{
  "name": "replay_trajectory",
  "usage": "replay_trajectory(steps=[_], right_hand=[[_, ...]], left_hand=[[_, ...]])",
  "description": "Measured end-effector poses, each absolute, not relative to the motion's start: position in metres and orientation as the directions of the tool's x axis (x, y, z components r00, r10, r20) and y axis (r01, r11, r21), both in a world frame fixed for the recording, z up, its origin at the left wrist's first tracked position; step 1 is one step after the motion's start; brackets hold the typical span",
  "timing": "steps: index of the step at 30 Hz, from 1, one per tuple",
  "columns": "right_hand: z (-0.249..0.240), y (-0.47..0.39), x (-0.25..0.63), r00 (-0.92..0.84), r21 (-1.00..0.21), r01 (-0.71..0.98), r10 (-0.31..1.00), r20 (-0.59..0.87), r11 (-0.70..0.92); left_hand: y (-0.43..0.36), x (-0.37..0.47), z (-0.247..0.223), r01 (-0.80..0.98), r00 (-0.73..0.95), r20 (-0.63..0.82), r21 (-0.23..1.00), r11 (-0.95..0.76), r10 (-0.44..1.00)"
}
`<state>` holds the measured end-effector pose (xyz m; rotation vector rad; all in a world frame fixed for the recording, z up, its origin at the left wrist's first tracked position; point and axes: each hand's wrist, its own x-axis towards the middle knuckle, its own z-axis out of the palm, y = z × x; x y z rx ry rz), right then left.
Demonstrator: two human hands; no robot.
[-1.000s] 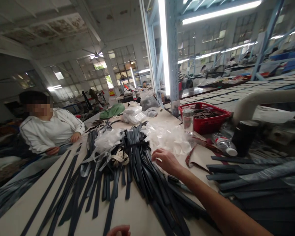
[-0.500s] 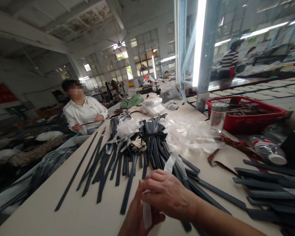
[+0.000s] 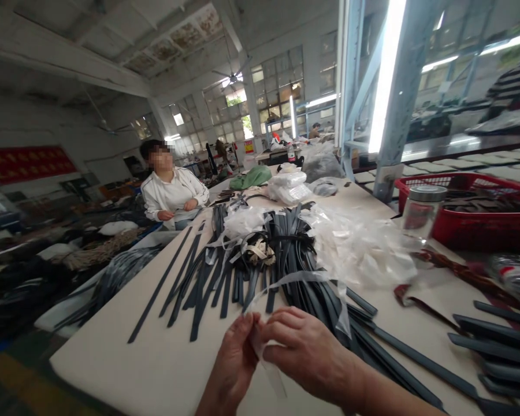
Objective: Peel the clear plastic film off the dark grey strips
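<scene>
- Cream flat-topped work table [image 3: 97, 361]: carries the tied bundle of flat dark-grey straps [image 3: 303, 297], the landmark here. Bundle lies lengthwise, black tie around its far part, near ends fanned out.
- Person in white zip jacket [image 3: 173, 190]: beyond and left of the bundle, at the table's edge.
- Red plastic lattice basket [image 3: 481, 228]: right of the bundle, dark pieces inside.
- Heap of crumpled clear plastic film [image 3: 364, 248]: just right of the bundle.
- Loose dark-grey flat straps [image 3: 159, 286]: spread left of the bundle.
- Clear glass jar with metal lid [image 3: 422, 216]: right of the bundle, past the film heap.
- 2 hands, near side of the bundle. Left hand [image 3: 236, 355]: thumb and fingers pinched on the strip. Right hand [image 3: 307, 349]: fingers curled, also pinching it, close against the left.
- Narrow translucent white plastic strip [image 3: 303, 277]: loops from the hands over the bundle; 1 tail hangs below them.
</scene>
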<state>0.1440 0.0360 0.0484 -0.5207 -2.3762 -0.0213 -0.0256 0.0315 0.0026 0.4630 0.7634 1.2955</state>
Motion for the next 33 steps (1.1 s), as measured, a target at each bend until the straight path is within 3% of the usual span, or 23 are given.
replay_trajectory(steps=[2,5,8,10,13,17,27,30,33], right_hand=[[0.042,0.043,0.148,-0.595,-0.403,0.355,0.536,0.598,0.844],[0.033,0.051,0.15,-0.54,-0.807,0.24,0.765,0.351,0.54],[0.026,0.051,0.142,-0.592,-0.989,0.023,0.799,0.106,0.148],[0.023,0.048,0.135,-0.581,-0.994,-0.09,0.814,0.003,-0.06],[0.021,0.05,0.132,-0.451,-0.979,-0.122,0.888,-0.092,-0.163],[0.022,0.061,0.141,-0.328,-0.985,-0.124,0.942,-0.07,-0.117],[0.027,0.072,0.155,-0.252,-0.969,-0.232,0.967,-0.023,-0.084],[0.025,0.077,0.16,-0.223,-0.956,-0.276,0.974,-0.035,-0.097],[0.022,0.08,0.162,-0.193,-0.957,-0.274,0.98,-0.04,-0.093]], left_hand=[[0.03,-0.034,0.011,-0.563,-0.004,-0.161,0.816,0.131,0.987],[0.024,-0.039,0.02,-0.377,-0.005,-0.096,0.922,0.087,0.995],[0.015,-0.032,0.02,-0.196,0.116,-0.096,0.973,0.117,0.989],[0.009,-0.024,0.016,-0.097,0.188,-0.119,0.986,0.139,0.975],[0.004,-0.015,0.005,-0.078,0.238,-0.167,0.979,0.19,0.957],[0.002,-0.015,-0.003,-0.103,0.231,-0.173,0.974,0.2,0.958],[-0.001,-0.019,-0.017,-0.207,0.29,-0.235,0.931,0.3,0.928],[-0.002,-0.02,-0.026,-0.306,0.343,-0.247,0.883,0.356,0.907],[-0.005,-0.024,-0.033,-0.497,0.433,-0.209,0.756,0.426,0.877]])
